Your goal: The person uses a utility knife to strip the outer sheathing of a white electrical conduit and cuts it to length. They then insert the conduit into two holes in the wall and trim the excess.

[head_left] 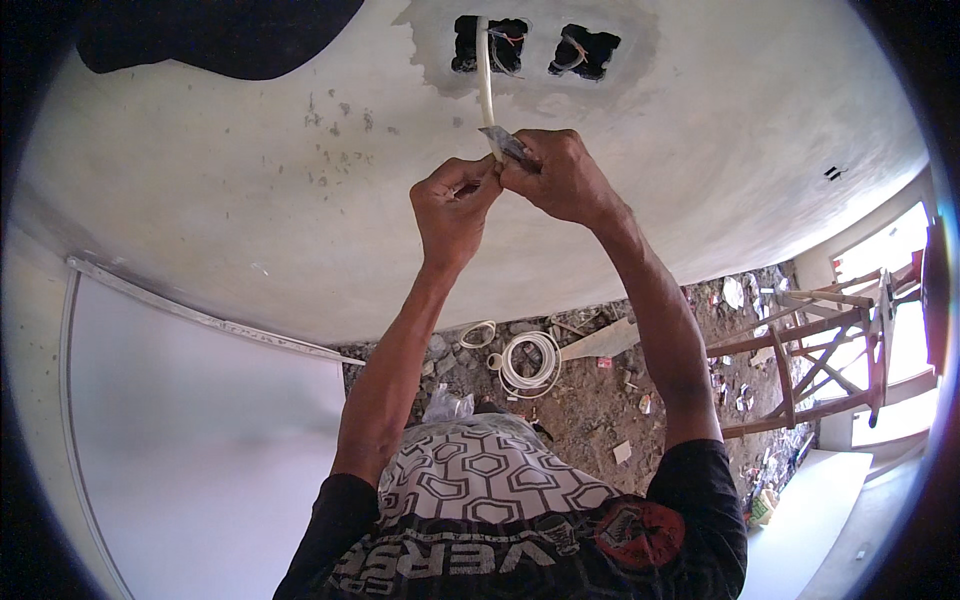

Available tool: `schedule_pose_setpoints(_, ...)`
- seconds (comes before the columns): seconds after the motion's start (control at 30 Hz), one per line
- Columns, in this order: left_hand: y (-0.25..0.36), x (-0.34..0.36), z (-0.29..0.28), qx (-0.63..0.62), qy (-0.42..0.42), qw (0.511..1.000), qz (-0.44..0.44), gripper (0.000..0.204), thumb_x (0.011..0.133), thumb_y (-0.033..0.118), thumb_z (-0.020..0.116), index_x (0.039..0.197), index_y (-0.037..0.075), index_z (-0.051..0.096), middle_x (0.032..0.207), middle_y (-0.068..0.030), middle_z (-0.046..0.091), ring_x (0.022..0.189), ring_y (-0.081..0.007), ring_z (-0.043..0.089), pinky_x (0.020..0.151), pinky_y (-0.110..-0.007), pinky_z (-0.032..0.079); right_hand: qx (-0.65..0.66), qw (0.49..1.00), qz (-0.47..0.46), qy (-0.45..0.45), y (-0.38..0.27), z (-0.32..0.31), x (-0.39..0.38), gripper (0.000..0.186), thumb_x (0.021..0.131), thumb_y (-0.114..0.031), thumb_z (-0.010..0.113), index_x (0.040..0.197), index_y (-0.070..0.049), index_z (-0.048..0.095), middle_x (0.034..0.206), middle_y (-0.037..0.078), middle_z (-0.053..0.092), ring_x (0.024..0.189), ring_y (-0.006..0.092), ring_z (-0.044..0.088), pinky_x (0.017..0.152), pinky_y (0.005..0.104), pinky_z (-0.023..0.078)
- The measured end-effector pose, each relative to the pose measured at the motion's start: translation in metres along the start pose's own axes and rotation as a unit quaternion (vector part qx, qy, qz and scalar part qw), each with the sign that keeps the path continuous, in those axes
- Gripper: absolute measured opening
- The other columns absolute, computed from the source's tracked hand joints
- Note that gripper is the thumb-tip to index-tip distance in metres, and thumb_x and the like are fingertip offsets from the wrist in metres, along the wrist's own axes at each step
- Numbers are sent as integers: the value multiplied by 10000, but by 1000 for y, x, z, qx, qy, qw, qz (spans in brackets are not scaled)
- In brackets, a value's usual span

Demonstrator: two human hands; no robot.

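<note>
A white electrical cable (486, 85) comes out of the left wall box opening (465, 45) and runs down to my hands. My left hand (452, 212) is closed, its thumb and fingertips pinching the lower end of the cable. Next to it, my right hand (562, 175) is closed around a knife (508, 145) with a grey, flat blade. That blade lies against the cable just above the pinched spot. The fingertips of both hands meet, so the cable's very end is hidden.
A second wall box opening (585, 52) with loose wires is at the right. A coil of white cable (530, 363) lies on the rubble-strewn floor (600, 420) below. Wooden trestles (800, 360) stand at the right, and a large white panel (200, 420) at the left.
</note>
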State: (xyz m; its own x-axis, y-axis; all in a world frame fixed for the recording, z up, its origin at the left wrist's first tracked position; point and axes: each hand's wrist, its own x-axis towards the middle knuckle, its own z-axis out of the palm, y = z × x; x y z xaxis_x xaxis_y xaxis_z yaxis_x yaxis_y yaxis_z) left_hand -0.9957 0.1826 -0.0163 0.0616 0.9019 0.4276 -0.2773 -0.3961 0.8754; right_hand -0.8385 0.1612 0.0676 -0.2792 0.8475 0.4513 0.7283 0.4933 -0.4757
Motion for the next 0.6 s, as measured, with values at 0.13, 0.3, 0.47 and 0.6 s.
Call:
schedule_pose_setpoints(0.13, 3, 0, 0, -3, -2, 1000, -12, 166, 872, 60, 785, 994, -46, 745, 883, -93, 749, 832, -111, 682, 753, -256, 562, 45, 997, -11, 61, 3, 12, -6, 177, 878, -131, 680, 822, 28, 625, 596, 43, 535, 550, 95, 461, 492, 321, 418)
schedule_pose_setpoints(0.3, 16, -1, -6, 4, 2, 1000, -24, 159, 863, 46, 769, 969, -68, 736, 823, -108, 742, 747, -120, 688, 700, -257, 567, 160, 976, 146, 10, -4, 15, -11, 189, 969, -157, 621, 859, -4, 642, 597, -34, 516, 511, 29, 447, 433, 246, 372)
schedule_pose_setpoints(0.47, 34, 3, -8, 51, -4, 998, -44, 168, 850, 70, 773, 913, -78, 723, 793, -116, 737, 709, -130, 699, 667, -260, 573, 217, 958, 185, -18, -1, 15, -16, 234, 974, -241, 656, 946, -9, 672, 634, -8, 563, 606, 57, 497, 522, 287, 429)
schedule_pose_setpoints(0.6, 43, 5, -8, 50, 1, 997, -56, 180, 829, 88, 789, 875, -76, 730, 735, -102, 733, 662, -110, 680, 613, -239, 534, 208, 969, 137, -11, -4, 16, -14, 202, 988, -195, 630, 923, -4, 647, 612, -41, 521, 545, 31, 452, 465, 251, 374)
